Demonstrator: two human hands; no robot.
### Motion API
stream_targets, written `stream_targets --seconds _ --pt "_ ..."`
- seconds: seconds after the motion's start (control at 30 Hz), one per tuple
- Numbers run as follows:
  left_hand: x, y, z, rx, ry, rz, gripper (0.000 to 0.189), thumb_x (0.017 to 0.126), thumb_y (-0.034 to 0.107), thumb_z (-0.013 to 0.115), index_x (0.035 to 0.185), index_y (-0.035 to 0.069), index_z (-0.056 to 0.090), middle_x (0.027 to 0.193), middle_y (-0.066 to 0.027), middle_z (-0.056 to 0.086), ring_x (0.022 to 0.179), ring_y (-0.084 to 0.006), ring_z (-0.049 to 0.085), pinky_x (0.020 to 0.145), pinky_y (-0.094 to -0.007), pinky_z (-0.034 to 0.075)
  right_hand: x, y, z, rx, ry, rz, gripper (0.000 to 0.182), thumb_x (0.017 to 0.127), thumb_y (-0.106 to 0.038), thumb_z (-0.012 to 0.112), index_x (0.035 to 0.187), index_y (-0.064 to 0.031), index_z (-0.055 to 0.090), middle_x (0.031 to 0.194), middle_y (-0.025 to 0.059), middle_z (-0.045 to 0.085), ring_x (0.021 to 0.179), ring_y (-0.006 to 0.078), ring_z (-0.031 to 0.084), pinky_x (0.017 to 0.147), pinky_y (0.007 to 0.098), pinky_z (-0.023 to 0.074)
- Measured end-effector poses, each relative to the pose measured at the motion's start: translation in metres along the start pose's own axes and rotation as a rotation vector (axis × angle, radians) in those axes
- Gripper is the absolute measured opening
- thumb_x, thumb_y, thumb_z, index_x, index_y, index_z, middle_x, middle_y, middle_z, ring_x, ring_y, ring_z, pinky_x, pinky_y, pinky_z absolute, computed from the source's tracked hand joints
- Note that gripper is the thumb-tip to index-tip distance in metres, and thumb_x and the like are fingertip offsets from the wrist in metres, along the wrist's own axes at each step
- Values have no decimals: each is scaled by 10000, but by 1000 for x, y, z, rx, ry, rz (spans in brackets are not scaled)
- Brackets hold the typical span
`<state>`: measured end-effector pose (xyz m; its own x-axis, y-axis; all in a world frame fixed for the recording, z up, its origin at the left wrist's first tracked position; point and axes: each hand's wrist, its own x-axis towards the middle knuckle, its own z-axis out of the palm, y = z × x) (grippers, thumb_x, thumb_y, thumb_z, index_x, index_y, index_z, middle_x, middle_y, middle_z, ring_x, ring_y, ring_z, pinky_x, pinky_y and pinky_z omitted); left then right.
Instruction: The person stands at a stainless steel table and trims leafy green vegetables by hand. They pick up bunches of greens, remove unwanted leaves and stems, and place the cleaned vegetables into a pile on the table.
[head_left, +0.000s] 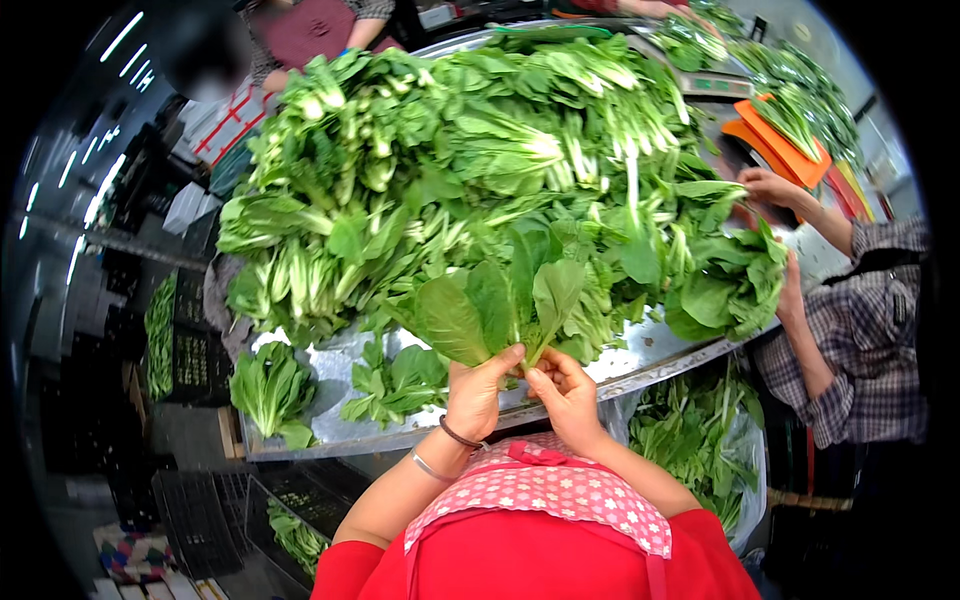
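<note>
My left hand (480, 386) grips the base of a bunch of leafy greens (487, 307), its leaves fanned upward, at the near edge of a metal table (330, 401). Against the same bunch's lower right side, my right hand (562, 390) pinches a leaf stalk between thumb and fingers. Beyond both hands lies a large heap of leafy greens with pale stalks (510, 150). Left of my hands, some loose leaves (397, 382) rest on the metal, and farther left lies a separate bunch (270, 390).
A co-worker (847, 330) at right handles greens; another person (315, 30) stands across the table. Below the table are a plastic-lined container of greens (697, 442) at right and black crates (202, 517) at left. A scale (712, 84) and orange trays (787, 142) stand at the far right.
</note>
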<state>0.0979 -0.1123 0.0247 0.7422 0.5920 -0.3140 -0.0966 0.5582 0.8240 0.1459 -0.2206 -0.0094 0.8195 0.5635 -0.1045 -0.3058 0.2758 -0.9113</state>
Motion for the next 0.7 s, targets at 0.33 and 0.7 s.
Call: stream_targets --seconds 0.33,0.7 --pt "-24 -17 -45 -10 202 -70 181 747 0 642 910 25 566 796 -67 616 683 -161 589 592 -278 455 -2 20 8 -125 -211 363 247 890 -231 522 752 -31 564 579 14 536 486 39 430 446 189 323" --pt "-22 -41 -69 -153 243 -152 188 775 14 616 947 45 547 825 -62 605 747 -172 585 640 -314 458 -4 24 10 -178 -208 429 235 876 -190 539 740 2 557 653 35 546 557 66 500 497 200 377"
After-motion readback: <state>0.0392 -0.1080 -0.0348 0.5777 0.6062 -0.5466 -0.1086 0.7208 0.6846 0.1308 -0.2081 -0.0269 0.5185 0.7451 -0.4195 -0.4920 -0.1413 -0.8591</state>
